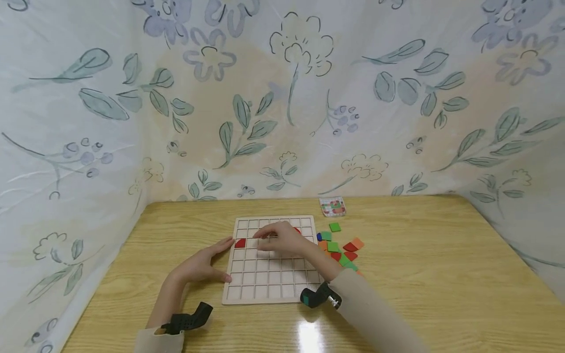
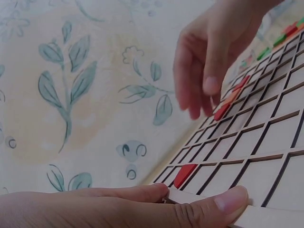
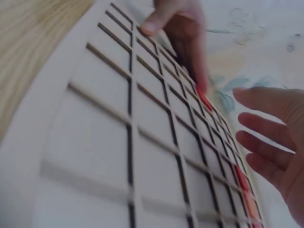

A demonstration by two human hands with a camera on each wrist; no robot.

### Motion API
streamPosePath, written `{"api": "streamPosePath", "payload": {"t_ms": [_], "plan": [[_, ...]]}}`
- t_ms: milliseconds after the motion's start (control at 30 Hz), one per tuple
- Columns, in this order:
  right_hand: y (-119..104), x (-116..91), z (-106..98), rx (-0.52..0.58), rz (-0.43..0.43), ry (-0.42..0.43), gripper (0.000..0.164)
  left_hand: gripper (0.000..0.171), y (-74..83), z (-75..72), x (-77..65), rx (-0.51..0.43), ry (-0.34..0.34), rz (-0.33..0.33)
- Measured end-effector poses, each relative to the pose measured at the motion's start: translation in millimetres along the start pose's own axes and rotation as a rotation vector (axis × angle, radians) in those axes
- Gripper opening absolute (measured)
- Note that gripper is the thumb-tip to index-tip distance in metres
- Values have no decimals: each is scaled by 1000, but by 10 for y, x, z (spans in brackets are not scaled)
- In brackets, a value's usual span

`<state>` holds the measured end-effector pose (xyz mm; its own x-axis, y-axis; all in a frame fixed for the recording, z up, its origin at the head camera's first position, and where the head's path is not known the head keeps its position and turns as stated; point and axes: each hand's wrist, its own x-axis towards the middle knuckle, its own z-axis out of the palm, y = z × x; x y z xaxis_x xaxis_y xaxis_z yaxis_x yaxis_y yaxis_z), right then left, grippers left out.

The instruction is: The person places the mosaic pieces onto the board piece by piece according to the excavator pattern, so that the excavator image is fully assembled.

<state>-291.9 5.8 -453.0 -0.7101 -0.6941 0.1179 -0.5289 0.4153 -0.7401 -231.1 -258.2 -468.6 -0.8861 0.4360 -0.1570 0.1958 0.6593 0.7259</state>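
Note:
A pale wooden grid board (image 1: 274, 278) lies on the table. Along its left edge rests my left hand (image 1: 199, 264), thumb and forefinger spread apart and touching the rim. One red rounded piece (image 1: 240, 243) sits in a cell of the leftmost column. Above the upper part of the board hovers my right hand (image 1: 284, 239), fingers loosely bent, with nothing visible between them. Partly behind that hand is a second red piece (image 1: 297, 230); in the left wrist view, red and orange pieces (image 2: 228, 103) lie in cells beyond the fingers.
Loose green, red, orange and blue pieces (image 1: 333, 247) are scattered by the board's right edge, under and beside my right forearm. A small printed pattern card (image 1: 333, 207) lies at the table's back. Flowered cloth (image 1: 247, 186) hangs behind the wooden table (image 1: 432, 274).

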Motion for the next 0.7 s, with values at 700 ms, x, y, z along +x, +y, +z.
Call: {"api": "streamPosePath", "payload": {"t_ms": [700], "plan": [[534,-891,-935,177,136,288,33,97,0,-21,4,-20,-11,-12]]}}
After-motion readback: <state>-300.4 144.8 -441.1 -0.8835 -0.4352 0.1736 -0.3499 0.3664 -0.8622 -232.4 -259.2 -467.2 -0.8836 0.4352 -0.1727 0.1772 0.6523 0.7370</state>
